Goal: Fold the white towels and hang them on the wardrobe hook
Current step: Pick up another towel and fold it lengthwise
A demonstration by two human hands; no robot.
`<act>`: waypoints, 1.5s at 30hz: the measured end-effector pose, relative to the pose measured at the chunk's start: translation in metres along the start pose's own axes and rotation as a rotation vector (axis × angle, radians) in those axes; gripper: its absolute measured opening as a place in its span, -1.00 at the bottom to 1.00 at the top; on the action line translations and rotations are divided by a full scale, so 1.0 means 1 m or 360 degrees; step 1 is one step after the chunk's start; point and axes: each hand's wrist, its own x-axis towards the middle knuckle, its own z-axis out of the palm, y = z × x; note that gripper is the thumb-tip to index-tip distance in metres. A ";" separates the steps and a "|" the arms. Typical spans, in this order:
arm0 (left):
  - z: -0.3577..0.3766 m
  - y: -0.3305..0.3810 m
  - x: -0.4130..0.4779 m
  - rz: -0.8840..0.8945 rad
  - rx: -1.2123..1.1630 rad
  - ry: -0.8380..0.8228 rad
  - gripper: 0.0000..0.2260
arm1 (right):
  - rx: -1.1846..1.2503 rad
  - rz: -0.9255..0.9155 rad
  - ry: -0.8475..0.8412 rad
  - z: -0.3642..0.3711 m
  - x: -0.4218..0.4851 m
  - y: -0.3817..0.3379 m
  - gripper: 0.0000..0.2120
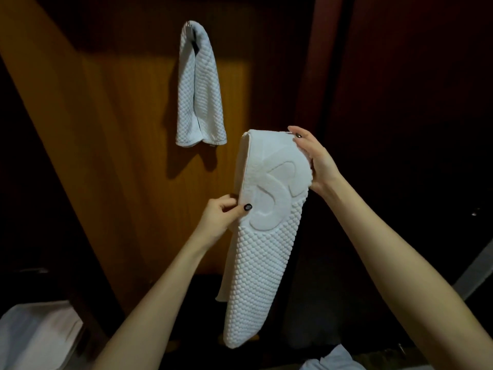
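A white quilted towel (198,86) hangs folded over a metal hook (190,29) on the wooden wardrobe panel (128,129). In front of it I hold a second white towel (264,252), folded lengthwise into a long strip with a raised emblem near its top. My left hand (224,213) pinches its left edge about a third of the way down. My right hand (312,158) grips the top right corner, with the fingers curled over the fold. The towel's lower end hangs free below my arms.
Dark red-brown wardrobe panels (400,102) fill the right side. White fabric (34,337) lies at the bottom left, and a smaller white piece (330,360) shows at the bottom edge. A pale strip (477,268) runs along the right edge.
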 end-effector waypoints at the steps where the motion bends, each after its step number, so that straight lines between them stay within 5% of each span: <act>1: -0.001 0.002 0.001 0.0021 -0.0039 0.0046 -0.76 | -0.0038 -0.0019 -0.0010 0.000 0.000 -0.001 -0.78; 5: -0.001 0.010 -0.003 0.0079 -0.0095 0.0128 -0.93 | -0.0138 -0.0064 -0.0011 0.001 0.003 -0.002 -0.70; 13: 0.001 0.003 0.002 0.0575 0.0677 0.0238 -0.68 | -0.0184 -0.0028 0.0133 0.001 0.007 0.000 -0.72; 17: -0.001 -0.006 0.002 0.0771 0.0704 0.0148 -0.51 | -0.0207 -0.0056 0.0157 0.003 0.013 -0.002 -0.73; 20: 0.000 -0.010 0.001 0.0589 0.0586 0.0016 -0.70 | -0.0230 -0.0037 0.0139 0.005 0.019 0.000 -0.72; 25: -0.005 -0.023 -0.004 0.0170 0.0686 -0.0503 -0.42 | -0.0248 0.0003 0.0079 0.007 0.024 0.008 -0.72; 39: -0.027 -0.054 -0.017 0.0254 0.0435 -0.0200 -0.51 | -0.0061 -0.0072 0.0337 0.005 0.029 0.006 -0.66; 45: -0.066 -0.040 -0.003 0.0056 0.0334 -0.0505 -0.52 | -0.0067 -0.0180 0.0506 0.016 0.031 0.004 -0.69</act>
